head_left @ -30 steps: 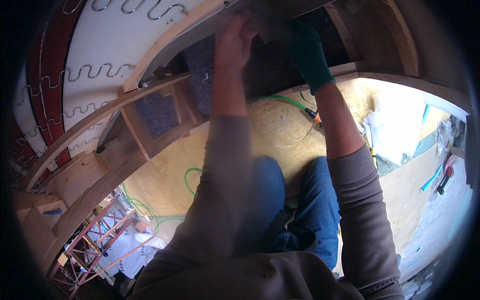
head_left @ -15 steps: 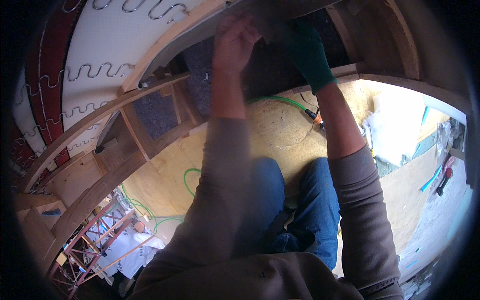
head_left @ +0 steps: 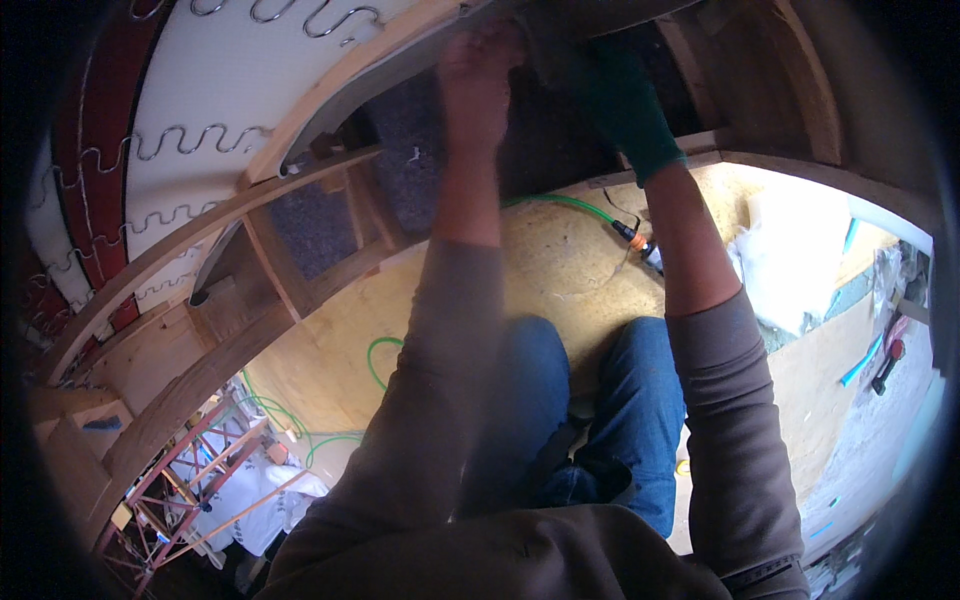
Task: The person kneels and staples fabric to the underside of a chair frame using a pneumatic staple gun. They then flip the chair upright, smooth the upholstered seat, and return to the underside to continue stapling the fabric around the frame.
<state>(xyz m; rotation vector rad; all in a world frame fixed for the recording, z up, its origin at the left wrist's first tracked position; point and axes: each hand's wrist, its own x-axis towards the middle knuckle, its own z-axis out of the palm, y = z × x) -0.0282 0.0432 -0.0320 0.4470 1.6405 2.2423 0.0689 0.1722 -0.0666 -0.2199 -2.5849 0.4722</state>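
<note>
A curved wooden furniture frame (head_left: 275, 262) with dark fabric lies before me. My bare left hand (head_left: 482, 58) is raised at the top of the view beside a hanging dark grey piece of fabric (head_left: 545, 45). It is blurred, and its fingers look curled closed; what they hold, if anything, cannot be made out. In a green glove, my right hand (head_left: 622, 105) reaches into the shadow just right of that fabric. Its fingers are lost in the dark. Behind both hands, dark speckled fabric (head_left: 405, 135) covers the frame's inside.
Wavy metal springs (head_left: 200, 145) run across a white and red panel at left. A green air hose (head_left: 560, 200) with an orange-and-black coupling (head_left: 630, 236) lies on the tan board (head_left: 560, 265). White padding (head_left: 790, 255) sits at right, and a red metal rack (head_left: 190, 480) at lower left.
My left hand has shifted slightly right and stays blurred. My right forearm has moved a little right, showing more of the hose coupling.
</note>
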